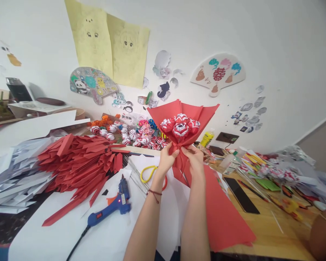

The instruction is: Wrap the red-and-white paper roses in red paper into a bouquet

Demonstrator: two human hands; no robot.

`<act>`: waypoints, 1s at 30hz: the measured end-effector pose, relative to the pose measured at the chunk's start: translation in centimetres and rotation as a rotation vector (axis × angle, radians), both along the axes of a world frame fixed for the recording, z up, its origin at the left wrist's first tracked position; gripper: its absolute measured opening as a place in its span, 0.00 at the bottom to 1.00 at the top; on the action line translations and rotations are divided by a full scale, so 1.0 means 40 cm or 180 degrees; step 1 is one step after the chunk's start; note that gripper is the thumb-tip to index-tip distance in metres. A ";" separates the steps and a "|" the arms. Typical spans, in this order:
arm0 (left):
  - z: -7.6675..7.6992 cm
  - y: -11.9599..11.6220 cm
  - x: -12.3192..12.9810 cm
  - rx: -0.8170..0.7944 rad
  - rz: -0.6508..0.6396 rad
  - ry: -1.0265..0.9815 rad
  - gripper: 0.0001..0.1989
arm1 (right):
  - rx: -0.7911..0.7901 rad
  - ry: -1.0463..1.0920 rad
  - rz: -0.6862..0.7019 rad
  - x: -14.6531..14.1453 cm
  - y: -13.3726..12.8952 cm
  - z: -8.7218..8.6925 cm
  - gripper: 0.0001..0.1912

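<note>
Bouquet: red-and-white paper flowers, flared red wrap; both hands' fingers pinching its gathered neck.

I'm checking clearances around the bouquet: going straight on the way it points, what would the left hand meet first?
Most likely the red wrapping paper, which the left hand touches; how far the paper reaches in depth is unclear from this view.

The bouquet stands upright above the counter, red-and-white folded paper blooms clustered inside flared red paper, gathered narrow below.
</note>
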State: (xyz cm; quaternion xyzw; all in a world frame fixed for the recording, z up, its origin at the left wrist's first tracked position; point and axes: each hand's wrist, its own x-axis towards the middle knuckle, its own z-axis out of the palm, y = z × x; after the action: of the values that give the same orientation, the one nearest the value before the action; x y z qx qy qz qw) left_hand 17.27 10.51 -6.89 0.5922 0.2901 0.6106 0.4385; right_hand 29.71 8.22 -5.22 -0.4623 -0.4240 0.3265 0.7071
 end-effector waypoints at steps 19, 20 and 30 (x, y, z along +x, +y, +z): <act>0.005 -0.018 -0.010 0.0132 -0.0109 0.0078 0.16 | 0.0051 -0.0377 -0.0241 0.014 -0.006 -0.005 0.20; 0.004 -0.017 -0.011 0.0135 -0.0082 0.0092 0.16 | 0.0028 -0.0409 -0.0282 0.015 -0.008 -0.006 0.20; 0.010 -0.022 -0.004 0.0125 0.0408 0.0350 0.18 | 0.0147 -0.0408 -0.0629 0.007 -0.009 -0.004 0.21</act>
State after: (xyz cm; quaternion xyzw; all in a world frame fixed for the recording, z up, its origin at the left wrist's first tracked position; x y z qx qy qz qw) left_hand 17.10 9.62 -6.48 0.6136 0.3390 0.6095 0.3702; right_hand 30.00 7.84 -5.36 -0.5053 -0.4282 0.2152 0.7176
